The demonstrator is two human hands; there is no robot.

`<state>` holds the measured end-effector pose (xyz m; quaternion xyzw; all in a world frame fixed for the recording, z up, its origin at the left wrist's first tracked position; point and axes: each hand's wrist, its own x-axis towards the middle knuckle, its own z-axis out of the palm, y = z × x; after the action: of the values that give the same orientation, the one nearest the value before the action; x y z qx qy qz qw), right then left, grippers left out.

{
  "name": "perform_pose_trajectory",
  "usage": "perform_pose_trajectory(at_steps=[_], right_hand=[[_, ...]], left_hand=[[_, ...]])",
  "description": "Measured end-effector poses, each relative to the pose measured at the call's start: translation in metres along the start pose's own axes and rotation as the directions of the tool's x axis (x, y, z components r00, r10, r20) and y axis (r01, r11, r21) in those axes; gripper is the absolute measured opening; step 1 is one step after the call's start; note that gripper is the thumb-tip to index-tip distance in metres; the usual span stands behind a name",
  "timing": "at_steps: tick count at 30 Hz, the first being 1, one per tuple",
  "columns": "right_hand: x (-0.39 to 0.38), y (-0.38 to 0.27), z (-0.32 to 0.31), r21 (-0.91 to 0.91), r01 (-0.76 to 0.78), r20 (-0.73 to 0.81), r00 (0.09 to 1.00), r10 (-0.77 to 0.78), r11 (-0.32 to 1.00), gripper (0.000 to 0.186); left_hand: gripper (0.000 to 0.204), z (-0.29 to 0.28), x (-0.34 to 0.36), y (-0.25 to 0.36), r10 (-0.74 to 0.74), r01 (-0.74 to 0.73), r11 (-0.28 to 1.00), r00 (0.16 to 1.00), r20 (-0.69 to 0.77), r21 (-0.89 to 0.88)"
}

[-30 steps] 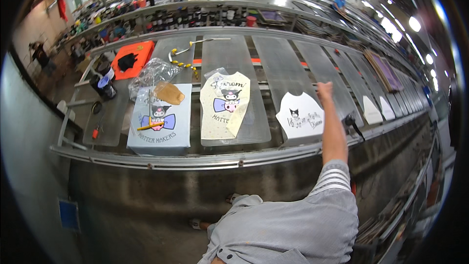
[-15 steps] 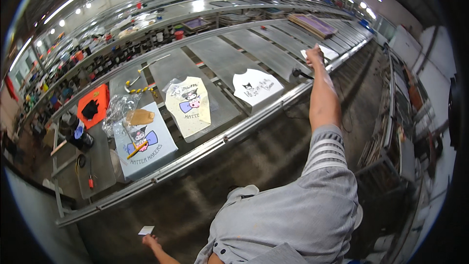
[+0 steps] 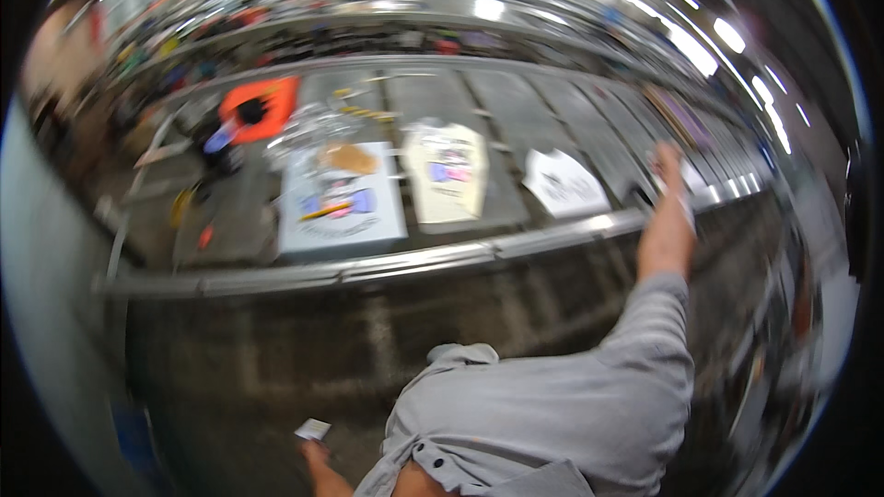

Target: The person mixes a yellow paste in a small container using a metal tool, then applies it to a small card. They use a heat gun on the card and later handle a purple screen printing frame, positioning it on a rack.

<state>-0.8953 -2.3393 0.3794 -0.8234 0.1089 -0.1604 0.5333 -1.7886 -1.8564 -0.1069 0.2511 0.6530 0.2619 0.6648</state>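
Note:
My left hand (image 3: pixel 314 450), low in the head view, is closed on a small white card (image 3: pixel 313 429) beside my body. My right arm stretches out over the table's near edge. At its end my right hand (image 3: pixel 668 164) is smeared by motion, so its fingers cannot be read. It is nearest to a white cloth piece (image 3: pixel 692 182) on the table, partly hidden behind the hand and wrist. A dark object (image 3: pixel 639 194) lies just left of my wrist. Farther left are a white printed fabric piece (image 3: pixel 564 186) and a pale yellow printed one (image 3: pixel 446 175).
A long metal-edged table (image 3: pixel 424 262) runs across the view. On its left part lie a light blue printed piece (image 3: pixel 343 228), clear plastic (image 3: pixel 308 129), an orange sheet (image 3: pixel 276 92) and dark containers (image 3: pixel 221 149). A framed screen (image 3: pixel 677 118) rests at the far right.
The view has turned left and blurred, so the table looks more level and shifted right. My left hand keeps the card; my right arm stays stretched out over the table.

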Motion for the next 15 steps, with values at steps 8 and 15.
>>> perform_pose_trajectory(at_steps=[8, 15], right_hand=[[-0.086, -0.026, 0.277, -0.200, 0.223, 0.669, 0.743, -0.033, 0.954, 0.045], [-0.363, -0.042, 0.561, -0.061, 0.468, 0.970, 0.236, -0.058, 0.882, 0.035]], left_hand=[[0.030, 0.007, -0.067, 0.379, 0.899, -0.819, 0.014, 0.261, 0.351, 0.574], [0.021, 0.145, -0.217, 0.526, 0.752, -0.519, -0.552, 0.030, 0.659, 0.653]])
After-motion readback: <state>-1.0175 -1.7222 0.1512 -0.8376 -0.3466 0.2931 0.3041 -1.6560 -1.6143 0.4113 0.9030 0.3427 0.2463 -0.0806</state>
